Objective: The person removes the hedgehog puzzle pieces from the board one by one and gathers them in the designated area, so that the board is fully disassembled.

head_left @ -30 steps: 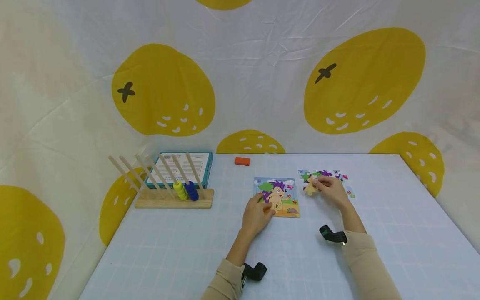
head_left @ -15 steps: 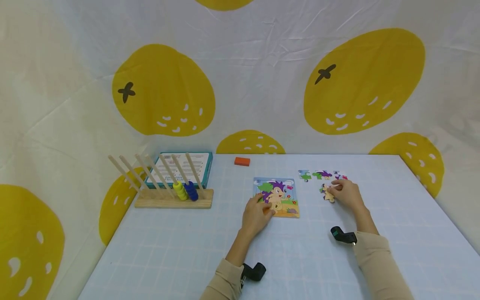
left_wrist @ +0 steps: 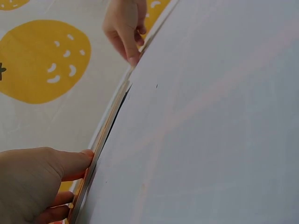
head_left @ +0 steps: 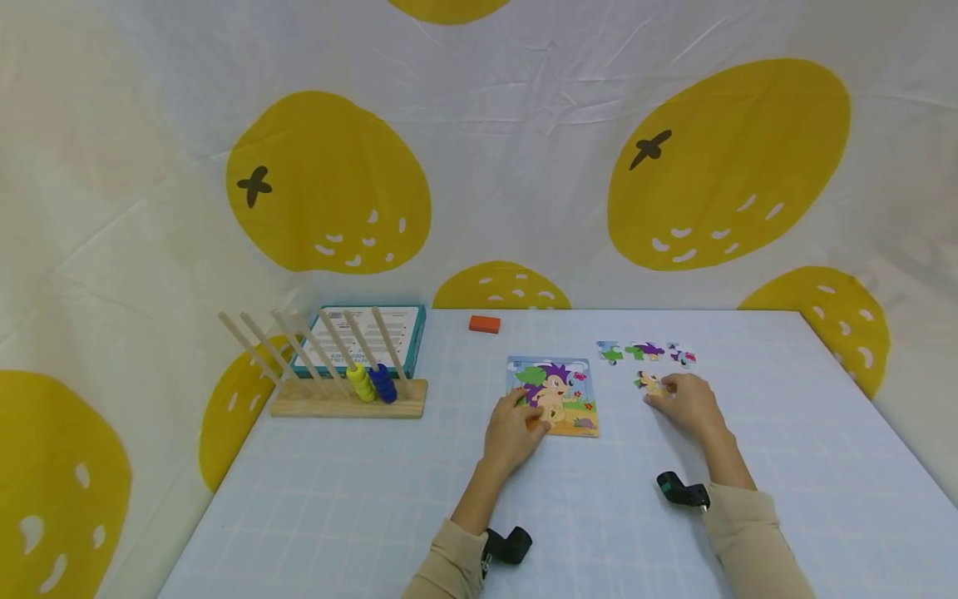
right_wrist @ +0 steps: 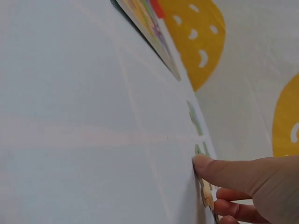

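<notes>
Several loose pieces (head_left: 644, 350): outside the puzzle board (head_left: 589, 387), in a row toward the back of the table (head_left: 374, 499); too small for me to count surely
Right hand (head_left: 687, 405): my thumb and fingers pinch a cream-and-dark puzzle piece (head_left: 648, 383), just on the near side of that row and to the right of the board; I cannot tell whether it is one part or several joined, nor whether it is clear of the table
Left hand (head_left: 511, 430): my fingers are bent at the near left part of the board, thumb at its edge, gripping it
Puzzle board: between my hands on the table; its hedgehog picture (head_left: 555, 391) reads whole where uncovered; whether that is print or fitted pieces, I cannot establish
Work done: by my judgement, one piece taken up and the board held steady
Work left: judged unfinished, since the pinched piece and the whole row lie outside the board
Wooden rack (head_left: 314, 406): yellow beads (head_left: 361, 383) on one peg, blue beads (head_left: 384, 383) on the next; the other pegs (head_left: 390, 342) bare
Teal box (head_left: 370, 329): flat behind the rack, printed face up; contents, if any, hidden from me
Orange block (head_left: 484, 324): near the back edge, in no container
</notes>
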`<action>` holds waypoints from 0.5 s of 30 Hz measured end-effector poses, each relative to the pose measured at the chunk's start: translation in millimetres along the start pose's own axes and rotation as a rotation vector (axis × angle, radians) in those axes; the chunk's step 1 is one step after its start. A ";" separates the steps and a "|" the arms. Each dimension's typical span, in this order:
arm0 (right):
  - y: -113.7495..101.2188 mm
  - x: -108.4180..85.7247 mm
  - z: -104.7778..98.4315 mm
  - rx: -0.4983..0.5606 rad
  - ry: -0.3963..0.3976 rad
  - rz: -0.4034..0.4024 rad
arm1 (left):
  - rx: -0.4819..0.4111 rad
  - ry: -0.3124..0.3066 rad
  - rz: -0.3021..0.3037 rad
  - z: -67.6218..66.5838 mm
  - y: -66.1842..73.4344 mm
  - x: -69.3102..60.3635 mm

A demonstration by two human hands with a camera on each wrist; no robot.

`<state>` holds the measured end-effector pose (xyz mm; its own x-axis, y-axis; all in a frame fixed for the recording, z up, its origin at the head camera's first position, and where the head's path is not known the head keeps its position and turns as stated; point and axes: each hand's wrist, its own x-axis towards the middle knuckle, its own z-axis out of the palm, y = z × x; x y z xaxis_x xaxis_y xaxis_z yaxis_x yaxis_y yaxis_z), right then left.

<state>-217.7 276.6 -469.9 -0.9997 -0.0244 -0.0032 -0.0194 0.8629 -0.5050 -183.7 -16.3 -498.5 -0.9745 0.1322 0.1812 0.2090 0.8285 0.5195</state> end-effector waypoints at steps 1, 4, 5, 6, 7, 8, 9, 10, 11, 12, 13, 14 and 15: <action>-0.8 -0.7 1.1 0.001 0.005 0.007 | -0.001 0.003 0.003 -0.1 -0.2 0.0; -3.3 -2.1 3.8 0.000 0.016 0.038 | -0.008 0.007 0.010 -0.3 -0.5 0.0; -4.3 -2.4 4.9 -0.001 0.027 0.050 | -0.011 0.008 0.012 -0.3 -0.5 0.0; -5.2 -2.6 5.8 -0.002 0.037 0.063 | -0.011 0.010 0.013 -0.1 -0.6 0.1; -6.0 -2.8 6.9 0.000 0.049 0.079 | -0.013 0.012 0.014 -0.1 -0.5 0.0; -6.8 -3.0 8.2 0.005 0.066 0.094 | -0.014 0.011 0.013 -0.2 -0.4 -0.1; -7.3 -3.1 9.9 0.009 0.085 0.108 | -0.014 0.010 0.012 -0.2 -0.3 -0.1; -7.9 -3.3 11.4 0.014 0.106 0.117 | -0.013 0.010 0.009 -0.2 -0.3 -0.2; -8.3 -3.1 12.9 0.019 0.126 0.125 | -0.013 0.010 0.008 -0.1 -0.4 -0.2; -8.1 -2.7 14.0 0.025 0.140 0.132 | -0.013 0.010 0.008 -0.1 -0.5 -0.1; -8.1 -2.3 15.7 0.030 0.156 0.138 | -0.015 0.012 0.008 0.0 -0.5 0.0; -8.0 -2.0 17.1 0.033 0.170 0.140 | -0.016 0.013 0.008 0.2 -0.6 0.0; -7.8 -1.9 18.2 0.035 0.180 0.144 | -0.015 0.012 0.007 0.5 -0.8 0.1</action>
<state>-215.4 260.7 -481.6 -0.9788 0.1905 0.0754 0.1206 0.8331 -0.5398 -184.1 -16.6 -499.4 -0.9720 0.1312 0.1951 0.2172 0.8191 0.5309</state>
